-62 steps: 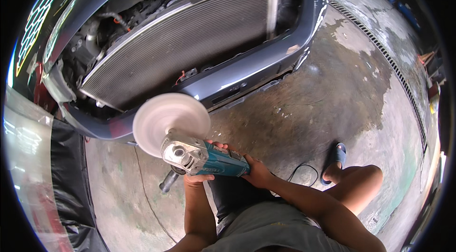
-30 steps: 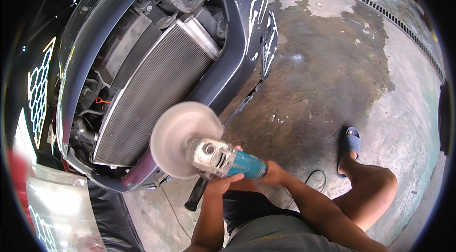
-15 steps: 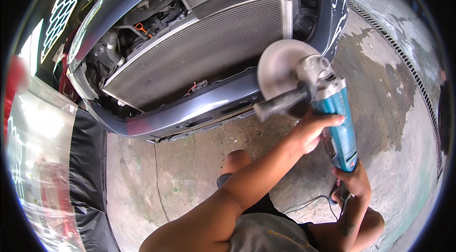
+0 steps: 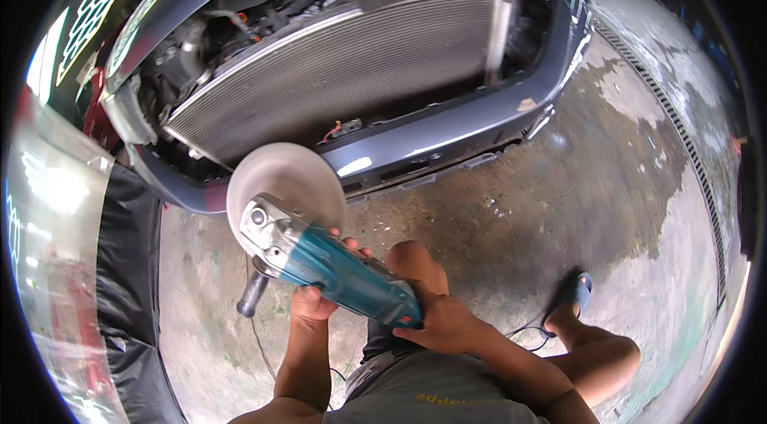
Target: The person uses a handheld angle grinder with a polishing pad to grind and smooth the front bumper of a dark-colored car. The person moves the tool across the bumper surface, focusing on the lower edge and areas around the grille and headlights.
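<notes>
A teal power polisher [image 4: 343, 276] with a metal head spans both my hands, tilted with its head up and to the left. Its round pale pad [image 4: 288, 172] overlaps the left part of the dark grey car bumper [image 4: 447, 132] in view; I cannot tell whether they touch. My left hand [image 4: 315, 301] supports the body from below, just behind the head, with fingertips showing on the far side. Around the rear grip my right hand [image 4: 447, 322] is closed. The black side handle [image 4: 252, 296] sticks out toward me, with no hand on it.
Behind the bumper stands an exposed radiator [image 4: 359, 65], with the engine bay beyond it. Plastic sheeting [image 4: 60, 208] and a black cover [image 4: 128, 264] hang at the left. A power cord [image 4: 527, 336] lies near my sandalled foot [image 4: 571, 300]. A floor drain [image 4: 671, 112] runs along the right.
The polisher has swung from the bumper's right part to its left part, its head now pointing up-left. My left hand has gone from near the side handle to beneath the body.
</notes>
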`<state>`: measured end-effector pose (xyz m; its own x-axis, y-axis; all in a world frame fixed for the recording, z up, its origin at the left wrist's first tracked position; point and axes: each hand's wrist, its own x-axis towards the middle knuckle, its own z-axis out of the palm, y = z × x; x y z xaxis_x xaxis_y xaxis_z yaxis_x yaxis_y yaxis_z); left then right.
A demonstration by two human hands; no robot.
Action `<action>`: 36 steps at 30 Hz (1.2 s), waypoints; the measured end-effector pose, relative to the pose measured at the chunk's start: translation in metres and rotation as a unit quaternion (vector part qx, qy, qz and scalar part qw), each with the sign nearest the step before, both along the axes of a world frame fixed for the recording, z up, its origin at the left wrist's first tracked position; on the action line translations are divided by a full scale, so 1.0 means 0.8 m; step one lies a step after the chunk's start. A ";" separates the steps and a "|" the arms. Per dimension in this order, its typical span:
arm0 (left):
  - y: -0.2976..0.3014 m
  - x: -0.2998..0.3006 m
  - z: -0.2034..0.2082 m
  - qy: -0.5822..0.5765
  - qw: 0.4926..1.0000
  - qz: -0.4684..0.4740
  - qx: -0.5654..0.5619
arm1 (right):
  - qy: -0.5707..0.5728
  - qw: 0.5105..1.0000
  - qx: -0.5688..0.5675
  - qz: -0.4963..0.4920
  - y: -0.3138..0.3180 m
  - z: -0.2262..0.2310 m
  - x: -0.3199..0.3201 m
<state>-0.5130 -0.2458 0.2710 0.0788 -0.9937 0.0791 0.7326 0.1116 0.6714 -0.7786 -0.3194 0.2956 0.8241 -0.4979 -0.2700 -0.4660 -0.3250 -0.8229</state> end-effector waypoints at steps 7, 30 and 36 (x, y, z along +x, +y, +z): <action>-0.030 -0.033 0.008 -0.005 0.998 -0.052 -0.017 | -0.046 0.992 0.051 -0.108 0.015 -0.009 -0.027; 0.037 -0.018 0.031 0.109 0.991 0.084 0.001 | 0.019 0.997 0.040 0.062 0.028 0.062 0.010; 0.080 0.084 0.065 0.135 0.965 0.217 -0.064 | -0.072 0.973 0.111 0.188 0.046 0.101 0.124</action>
